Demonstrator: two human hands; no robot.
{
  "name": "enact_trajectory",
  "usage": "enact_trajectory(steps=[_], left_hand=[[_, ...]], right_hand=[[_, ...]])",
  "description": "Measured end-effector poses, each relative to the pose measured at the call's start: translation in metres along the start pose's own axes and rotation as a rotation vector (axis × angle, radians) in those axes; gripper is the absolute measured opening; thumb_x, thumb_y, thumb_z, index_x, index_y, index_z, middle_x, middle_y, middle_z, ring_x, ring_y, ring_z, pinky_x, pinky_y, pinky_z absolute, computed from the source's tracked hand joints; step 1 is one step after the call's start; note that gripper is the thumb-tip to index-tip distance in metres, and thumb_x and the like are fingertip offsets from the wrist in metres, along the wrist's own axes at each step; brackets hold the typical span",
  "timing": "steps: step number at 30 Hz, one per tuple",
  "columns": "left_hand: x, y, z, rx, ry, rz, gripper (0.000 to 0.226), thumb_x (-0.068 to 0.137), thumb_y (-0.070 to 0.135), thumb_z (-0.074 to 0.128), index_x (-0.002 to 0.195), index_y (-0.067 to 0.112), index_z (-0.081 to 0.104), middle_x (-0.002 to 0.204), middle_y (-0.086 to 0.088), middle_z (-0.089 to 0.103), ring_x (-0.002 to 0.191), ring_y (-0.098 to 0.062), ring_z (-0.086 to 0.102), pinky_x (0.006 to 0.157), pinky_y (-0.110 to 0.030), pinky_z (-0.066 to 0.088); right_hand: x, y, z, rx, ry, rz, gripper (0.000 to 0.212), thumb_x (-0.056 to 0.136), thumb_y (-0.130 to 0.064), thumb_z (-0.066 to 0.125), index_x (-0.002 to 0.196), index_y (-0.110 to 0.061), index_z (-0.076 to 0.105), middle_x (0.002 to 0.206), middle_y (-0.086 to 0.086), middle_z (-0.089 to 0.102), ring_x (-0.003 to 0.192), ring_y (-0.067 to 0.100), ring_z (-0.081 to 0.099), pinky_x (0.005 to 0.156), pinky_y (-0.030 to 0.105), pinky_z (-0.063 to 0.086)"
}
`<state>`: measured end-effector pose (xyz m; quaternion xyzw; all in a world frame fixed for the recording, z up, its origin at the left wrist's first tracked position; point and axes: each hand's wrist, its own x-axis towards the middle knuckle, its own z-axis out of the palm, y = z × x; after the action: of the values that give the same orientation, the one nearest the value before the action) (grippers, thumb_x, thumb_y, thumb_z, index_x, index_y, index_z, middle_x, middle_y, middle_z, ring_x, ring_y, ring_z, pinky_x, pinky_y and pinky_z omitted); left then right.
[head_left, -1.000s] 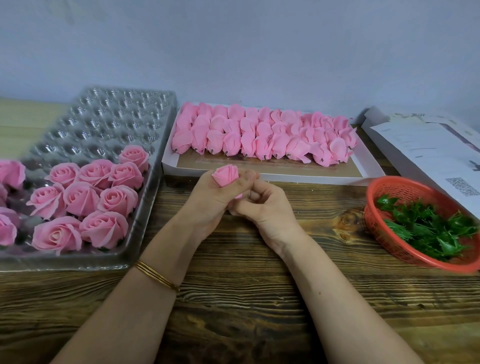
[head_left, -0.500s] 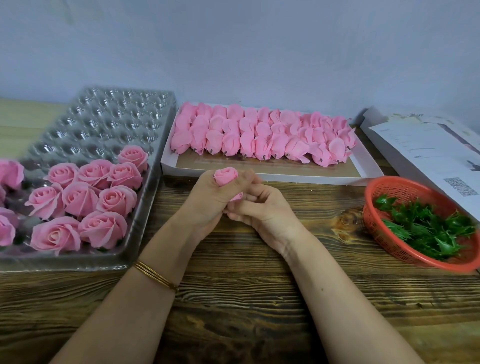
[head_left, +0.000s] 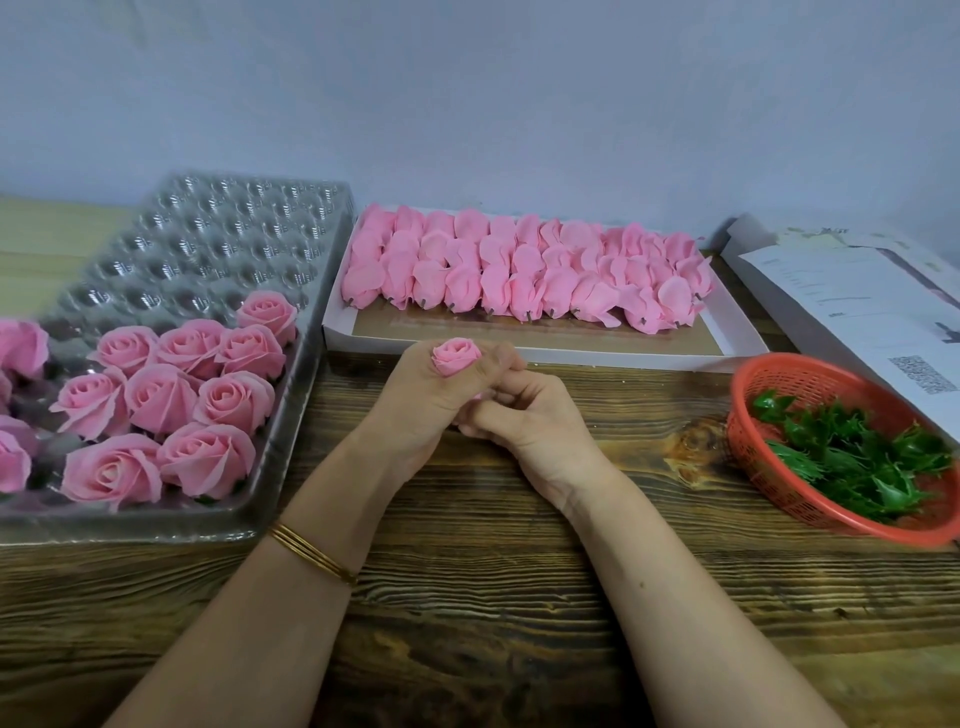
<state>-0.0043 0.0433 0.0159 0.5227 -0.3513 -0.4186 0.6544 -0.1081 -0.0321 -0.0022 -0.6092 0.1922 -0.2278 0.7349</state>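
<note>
The pink rose bud (head_left: 457, 357) sits just above the middle of the view, raised off the wooden table (head_left: 493, 597). The left hand (head_left: 428, 402) grips it: thumb and fingers curl round its lower half, and the petal head stands upright above them. The right hand (head_left: 527, 415) lies at 4 o'clock of the bud, touching the left hand. Its fingers are curled in toward the bud's base, and whether they pinch the base cannot be determined, as the contact is hidden. Gold bangles (head_left: 313, 553) circle the left wrist.

At 12 to 1 o'clock of the bud, just behind the hands, a white box (head_left: 740, 335) holds rows of pink petal bundles (head_left: 519, 283) lying on their sides. At 9 o'clock, a clear plastic tray (head_left: 208, 249) carries open pink roses (head_left: 171, 400) in its near cells. At 3 to 4 o'clock, well apart from the hands, a red basket (head_left: 779, 382) contains green leaf pieces (head_left: 857, 460). Printed papers (head_left: 857, 291) lie at 2 o'clock, behind the basket.
</note>
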Motion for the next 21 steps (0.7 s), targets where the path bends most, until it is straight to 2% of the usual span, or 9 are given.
enact_trajectory(steps=[4, 7, 9, 12, 15, 17, 19, 21], left_hand=[[0.003, -0.004, -0.001, 0.002, 0.031, 0.006, 0.028, 0.073, 0.047, 0.08, 0.084, 0.021, 0.079, 0.087, -0.01, 0.074, 0.078, -0.019, 0.072, 0.064, -0.026, 0.057], [0.004, -0.007, -0.001, 0.03, 0.065, 0.03, 0.032, 0.074, 0.051, 0.08, 0.084, 0.021, 0.079, 0.088, -0.013, 0.075, 0.084, -0.024, 0.073, 0.074, -0.032, 0.059], [0.006, -0.01, -0.001, 0.07, 0.097, 0.064, 0.03, 0.077, 0.047, 0.076, 0.084, 0.017, 0.078, 0.088, -0.01, 0.075, 0.085, -0.022, 0.072, 0.078, -0.033, 0.06], [0.007, -0.012, -0.001, 0.08, 0.159, 0.115, 0.035, 0.078, 0.041, 0.074, 0.083, 0.007, 0.074, 0.08, -0.002, 0.074, 0.079, -0.013, 0.07, 0.072, -0.023, 0.057], [0.007, -0.01, 0.0, 0.081, 0.179, 0.135, 0.033, 0.078, 0.037, 0.071, 0.083, 0.004, 0.071, 0.074, 0.001, 0.072, 0.074, -0.01, 0.069, 0.068, -0.02, 0.056], [0.006, -0.009, 0.001, 0.085, 0.187, 0.143, 0.036, 0.078, 0.036, 0.07, 0.085, 0.001, 0.071, 0.075, -0.002, 0.072, 0.073, -0.011, 0.068, 0.067, -0.021, 0.055], [0.006, -0.01, 0.001, 0.104, 0.204, 0.17, 0.042, 0.078, 0.035, 0.071, 0.09, -0.005, 0.07, 0.079, -0.008, 0.072, 0.075, -0.013, 0.067, 0.069, -0.022, 0.055], [0.005, -0.01, 0.003, 0.145, 0.223, 0.204, 0.033, 0.083, 0.027, 0.073, 0.089, -0.005, 0.07, 0.078, -0.007, 0.071, 0.073, -0.009, 0.066, 0.068, -0.018, 0.053]], right_hand=[[0.0, -0.001, 0.001, 0.012, 0.001, 0.016, 0.025, 0.064, 0.001, 0.069, 0.077, -0.018, 0.077, 0.066, 0.001, 0.067, 0.069, 0.013, 0.064, 0.069, 0.021, 0.054], [0.0, -0.002, 0.0, -0.002, 0.025, 0.016, 0.03, 0.063, 0.006, 0.071, 0.085, -0.014, 0.073, 0.066, -0.001, 0.069, 0.067, 0.011, 0.067, 0.066, 0.02, 0.053], [-0.001, -0.004, -0.004, -0.013, 0.028, 0.029, 0.035, 0.069, 0.014, 0.072, 0.091, -0.013, 0.072, 0.07, 0.0, 0.072, 0.07, 0.01, 0.069, 0.067, 0.019, 0.054], [-0.001, -0.008, -0.009, -0.066, 0.058, 0.035, 0.031, 0.073, 0.016, 0.072, 0.091, -0.009, 0.073, 0.077, 0.003, 0.074, 0.077, 0.012, 0.07, 0.076, 0.024, 0.057], [-0.003, -0.009, -0.006, -0.045, 0.057, 0.021, 0.029, 0.074, 0.015, 0.072, 0.094, -0.006, 0.072, 0.082, 0.005, 0.074, 0.082, 0.017, 0.069, 0.086, 0.029, 0.057], [-0.003, -0.009, -0.004, 0.016, 0.049, 0.05, 0.029, 0.076, 0.015, 0.068, 0.098, -0.003, 0.071, 0.084, 0.007, 0.073, 0.083, 0.019, 0.068, 0.081, 0.027, 0.057], [-0.002, -0.014, -0.006, 0.151, 0.036, 0.138, 0.031, 0.074, 0.006, 0.061, 0.104, 0.001, 0.068, 0.086, 0.009, 0.071, 0.08, 0.019, 0.068, 0.073, 0.024, 0.057], [-0.002, -0.02, -0.008, 0.288, 0.036, 0.229, 0.037, 0.069, -0.012, 0.057, 0.102, -0.002, 0.069, 0.085, 0.011, 0.069, 0.077, 0.019, 0.067, 0.07, 0.026, 0.057]])
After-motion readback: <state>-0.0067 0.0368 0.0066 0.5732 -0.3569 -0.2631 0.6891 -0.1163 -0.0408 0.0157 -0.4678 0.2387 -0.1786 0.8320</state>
